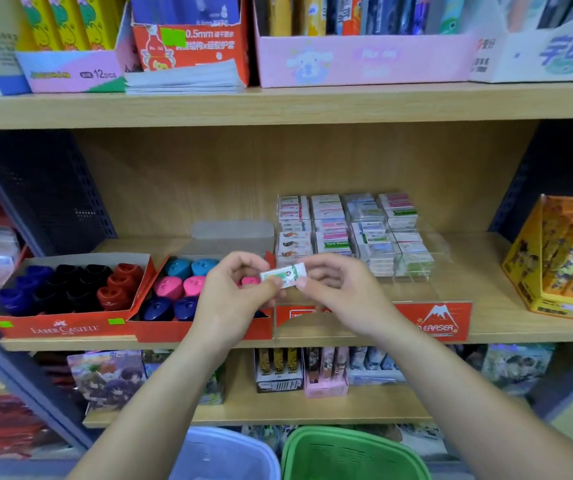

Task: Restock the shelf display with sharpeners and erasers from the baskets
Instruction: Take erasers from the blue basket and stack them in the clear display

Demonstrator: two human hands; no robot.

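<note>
A small white eraser (285, 275) with a green and red wrapper is held in front of the middle shelf by both hands. My left hand (234, 292) pinches its left end and my right hand (337, 289) pinches its right end. Behind them a clear eraser display (357, 233) with a red front holds stacked erasers in several columns. To the left, a red box (188, 327) holds blue, pink and teal sharpeners, and a Faber-Castell box (66, 327) holds dark blue, black and red sharpeners. At the bottom stand a blue basket (222, 452) and a green basket (350, 452).
An orange and yellow display box (562, 258) sits at the right of the middle shelf. The upper shelf (278, 105) carries pink, red and white stationery boxes. The lower shelf (295, 410) holds card packs. A dark mesh panel (46, 188) bounds the left side.
</note>
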